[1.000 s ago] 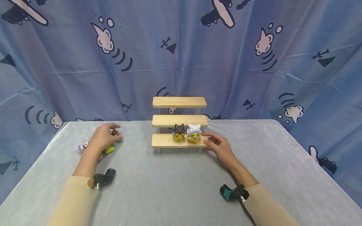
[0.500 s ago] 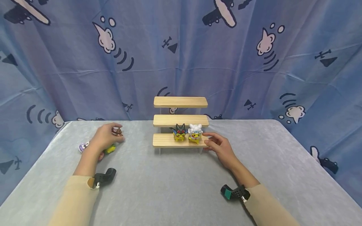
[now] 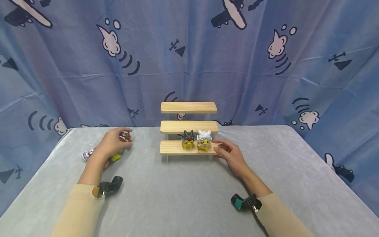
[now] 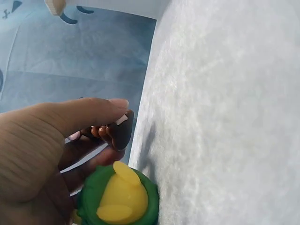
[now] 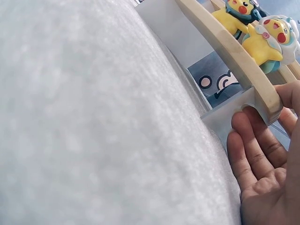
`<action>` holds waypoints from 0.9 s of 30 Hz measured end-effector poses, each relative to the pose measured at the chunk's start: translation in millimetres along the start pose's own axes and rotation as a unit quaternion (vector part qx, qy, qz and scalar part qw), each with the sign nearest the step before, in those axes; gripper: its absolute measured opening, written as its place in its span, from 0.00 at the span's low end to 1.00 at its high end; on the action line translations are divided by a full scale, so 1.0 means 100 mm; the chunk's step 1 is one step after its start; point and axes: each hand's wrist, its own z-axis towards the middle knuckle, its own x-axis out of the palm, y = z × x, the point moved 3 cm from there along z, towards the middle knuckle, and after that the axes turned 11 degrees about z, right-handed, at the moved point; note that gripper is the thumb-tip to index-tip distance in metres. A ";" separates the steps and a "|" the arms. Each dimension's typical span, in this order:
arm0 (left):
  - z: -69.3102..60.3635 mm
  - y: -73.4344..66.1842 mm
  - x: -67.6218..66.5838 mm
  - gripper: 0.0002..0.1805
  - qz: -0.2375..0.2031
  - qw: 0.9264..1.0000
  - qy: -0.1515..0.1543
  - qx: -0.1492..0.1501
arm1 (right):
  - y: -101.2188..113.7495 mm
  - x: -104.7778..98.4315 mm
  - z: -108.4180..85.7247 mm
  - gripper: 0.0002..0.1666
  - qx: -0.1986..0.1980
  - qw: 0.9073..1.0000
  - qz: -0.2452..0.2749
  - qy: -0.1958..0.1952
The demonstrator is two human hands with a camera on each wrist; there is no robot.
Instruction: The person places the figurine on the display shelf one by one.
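Note:
My left hand [image 3: 110,144] pinches a small brown figurine [image 4: 121,133] between thumb and fingers at the table's left side. Just below it, in the left wrist view, lies a green and yellow figurine [image 4: 125,197]. At the table's centre back stands a three-tier wooden display stand [image 3: 174,148]. My right hand [image 3: 234,159] holds the right end of its lowest shelf, thumb on the board and fingers beneath, by the clear leg. On that shelf stand a yellow figurine with a black hood [image 3: 188,139] and one with a white hood [image 3: 204,140], side by side.
Partly behind the left forearm, a purple and white figurine [image 3: 86,155] and a reddish piece [image 3: 106,164] lie on the grey cloth-covered table [image 3: 177,197]. A blue patterned curtain [image 3: 189,49] hangs behind the table. The two upper shelves bear nothing.
The left hand has shifted slightly to the right with the brown figurine, which shows more clearly now. The right hand and the stand have stayed put.

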 end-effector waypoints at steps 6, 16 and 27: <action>0.01 -0.07 -0.01 0.30 0.001 1.000 -0.007 0.011 | 0.00 0.00 0.00 0.23 0.001 1.000 0.000 0.001; 0.02 -0.26 -0.07 0.28 -0.031 0.999 -0.012 0.022 | 0.00 0.00 0.00 0.23 0.002 1.000 -0.005 0.000; 0.00 -0.57 -0.17 0.28 -0.033 0.998 -0.035 0.045 | 0.00 0.00 0.00 0.23 0.006 1.000 -0.004 -0.002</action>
